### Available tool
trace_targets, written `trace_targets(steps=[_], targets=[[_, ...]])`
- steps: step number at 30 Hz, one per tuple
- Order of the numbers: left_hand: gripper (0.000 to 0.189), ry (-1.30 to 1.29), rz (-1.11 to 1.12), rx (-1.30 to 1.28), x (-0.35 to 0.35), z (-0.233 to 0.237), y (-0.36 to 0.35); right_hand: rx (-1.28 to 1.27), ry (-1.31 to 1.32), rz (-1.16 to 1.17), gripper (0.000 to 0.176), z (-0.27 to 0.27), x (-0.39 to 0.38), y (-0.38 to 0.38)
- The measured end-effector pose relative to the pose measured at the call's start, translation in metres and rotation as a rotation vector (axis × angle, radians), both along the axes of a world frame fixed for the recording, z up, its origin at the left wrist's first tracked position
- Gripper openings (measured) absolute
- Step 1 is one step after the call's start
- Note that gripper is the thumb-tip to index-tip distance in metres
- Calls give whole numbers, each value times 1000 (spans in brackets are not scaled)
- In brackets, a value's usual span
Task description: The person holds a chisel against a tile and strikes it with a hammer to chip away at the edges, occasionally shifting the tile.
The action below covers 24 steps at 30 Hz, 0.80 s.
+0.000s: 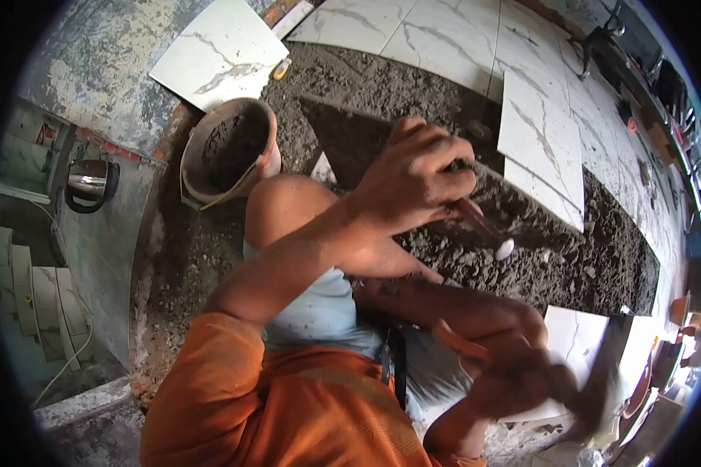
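Note:
My left hand reaches across my knee, its fingers closed over the upper edge of a tilted tile. The tile's dark, mortar-smeared underside faces me, above rough wet mortar. Under my fingers a slim reddish-brown piece points toward a small white lump. Near my other knee, my right hand is blurred and wrapped round a hand tool with an orange-brown handle. The tool's dark, smeared end extends to the right; I cannot tell its exact kind.
A bucket with mortar inside stands at the left, beside a loose white veined tile. Another tile lies past the tilted one, with laid floor tiles behind. A metal kettle sits at the far left.

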<state>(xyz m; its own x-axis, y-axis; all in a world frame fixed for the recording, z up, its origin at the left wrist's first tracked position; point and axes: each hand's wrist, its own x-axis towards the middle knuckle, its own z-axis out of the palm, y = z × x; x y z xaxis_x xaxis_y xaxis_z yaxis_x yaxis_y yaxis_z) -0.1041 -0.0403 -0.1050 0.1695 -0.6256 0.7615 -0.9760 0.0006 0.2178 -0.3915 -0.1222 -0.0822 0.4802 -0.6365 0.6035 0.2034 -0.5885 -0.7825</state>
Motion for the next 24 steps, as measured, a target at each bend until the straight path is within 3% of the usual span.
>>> trace_targets(steps=[2, 3, 4, 6, 7, 8, 10, 12, 14, 16, 18, 19, 20, 22, 23, 24], targets=[[36, -14, -21, -13, 4, 0, 0, -630, 544, -231, 53, -5, 5, 2], [36, -10, -19, 6, 6, -1, 0, 5, 451, -165, 56, -19, -2, 15], [37, -17, -10, 19, 10, -2, -2, 216, 162, -132, 43, -13, 3, 24], [38, -23, 14, 9, 9, -5, -6, 459, -356, 219, 49, -23, -10, 7], [39, -37, 20, 0, 9, -5, -6, 509, -523, 436, 50, -21, -7, 8], [39, -38, 30, -5, 10, -6, -6, 507, -521, 447, 50, -25, -1, 3], [39, 21, 10, -28, 9, -7, -8, -666, 427, -279, 49, -36, 7, -8], [37, 19, -7, 21, 14, -2, -3, -765, 332, -384, 39, -37, 24, -5], [37, -25, 31, -35, 8, -7, -7, 246, 175, -64, 37, -39, 9, 14], [36, -12, 46, -52, 6, -6, -6, 396, -380, 46, 37, -17, 36, 23], [36, -1, 29, -27, 6, -7, -1, -431, 127, -408, 40, -48, 35, -5], [35, -40, 20, -32, 12, -9, 0, -419, 567, -345, 43, -41, 17, -7], [40, -85, 1, -35, 16, -10, 0, -406, 572, -350, 43, -37, 7, -6], [41, -121, 18, -53, 9, -9, -3, 140, 255, -257, 41, -34, 11, -9], [39, -123, 34, -55, 9, -11, -4, 413, -243, 135, 38, -44, 6, -18], [38, -118, 47, -58, 5, -12, -3, 421, -559, 303, 35, -30, 28, -14]])
